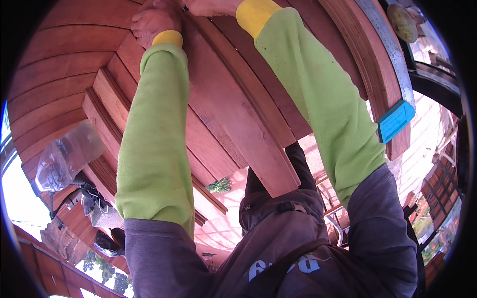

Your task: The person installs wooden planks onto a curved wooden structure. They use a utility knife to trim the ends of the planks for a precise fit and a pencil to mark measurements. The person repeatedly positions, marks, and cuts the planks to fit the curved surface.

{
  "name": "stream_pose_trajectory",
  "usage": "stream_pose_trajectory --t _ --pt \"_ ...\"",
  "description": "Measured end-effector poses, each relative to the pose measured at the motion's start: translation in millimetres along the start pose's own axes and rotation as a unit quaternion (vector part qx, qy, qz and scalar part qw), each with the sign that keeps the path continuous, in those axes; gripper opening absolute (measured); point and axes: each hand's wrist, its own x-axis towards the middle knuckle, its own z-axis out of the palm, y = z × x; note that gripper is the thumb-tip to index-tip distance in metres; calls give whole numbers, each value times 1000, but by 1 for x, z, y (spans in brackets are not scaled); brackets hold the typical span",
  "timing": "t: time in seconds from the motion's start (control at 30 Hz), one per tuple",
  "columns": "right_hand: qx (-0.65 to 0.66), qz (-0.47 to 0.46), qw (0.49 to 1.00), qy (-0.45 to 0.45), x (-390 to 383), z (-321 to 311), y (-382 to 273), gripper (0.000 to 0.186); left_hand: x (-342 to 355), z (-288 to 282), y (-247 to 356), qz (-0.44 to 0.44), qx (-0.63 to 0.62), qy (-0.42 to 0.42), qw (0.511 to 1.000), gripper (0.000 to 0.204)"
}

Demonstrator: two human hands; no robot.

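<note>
At the top edge, my left hand (155,24) is curled closed, knuckles up, over the reddish wooden boards. What its fingers grip is hidden. Beside it my right hand (211,6) is cut off by the picture's edge. A small dark tip (185,8) shows at its fingers, too little of it to name. Below both hands a long wooden plank (243,124) lies over other boards and reaches back toward my waist. Yellow cuffs and green sleeves cover both forearms.
A try square with a turquoise stock (396,121) and steel blade lies on a thick beam (365,59) at right. Stacked planks (112,99) and a clear plastic bag (69,154) are at left. A green bundle (218,185) shows below the boards. A rounded stone-like lump (402,23) sits far right.
</note>
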Motion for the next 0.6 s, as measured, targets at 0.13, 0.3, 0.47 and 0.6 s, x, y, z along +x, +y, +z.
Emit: stream_pose_trajectory --t 0.13,0.3,0.47,0.6 --pt "66 -21 996 62 -14 9 11 14 6 9 -9 11 15 45 999 79" --pt "73 -41 995 60 -9 18 9 14 11 13 -11 -8 11 65 998 78" --pt "49 -41 996 69 -6 12 8 15 2 18 -12 87 -3 117 989 59" --pt "16 -17 999 23 -19 -1 1 15 5 25 -1 49 11 129 990 65"
